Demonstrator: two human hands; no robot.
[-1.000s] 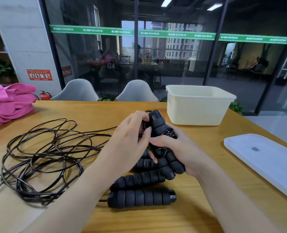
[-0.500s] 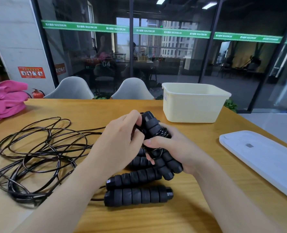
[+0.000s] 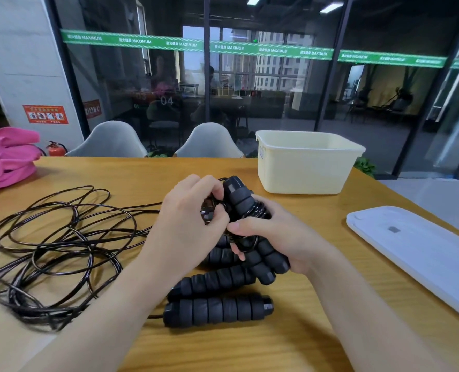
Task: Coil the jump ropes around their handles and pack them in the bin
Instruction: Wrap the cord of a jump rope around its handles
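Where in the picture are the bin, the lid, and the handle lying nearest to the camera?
bin [image 3: 303, 170]: head view, on its front wall.
lid [image 3: 421, 253]: head view, on its flat top, right side of the table.
handle [image 3: 217, 310]: head view, on the middle of its ribbed foam grip.

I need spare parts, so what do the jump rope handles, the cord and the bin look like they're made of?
Handles: matte black foam by the look, with ribbed, soft-looking segments and harder, slightly shiny end caps, likely plastic. Cord: thin, glossy black, holding springy loops, so probably plastic-coated, perhaps over wire. Bin: cream plastic, smooth, faintly translucent walls with a moulded rim.
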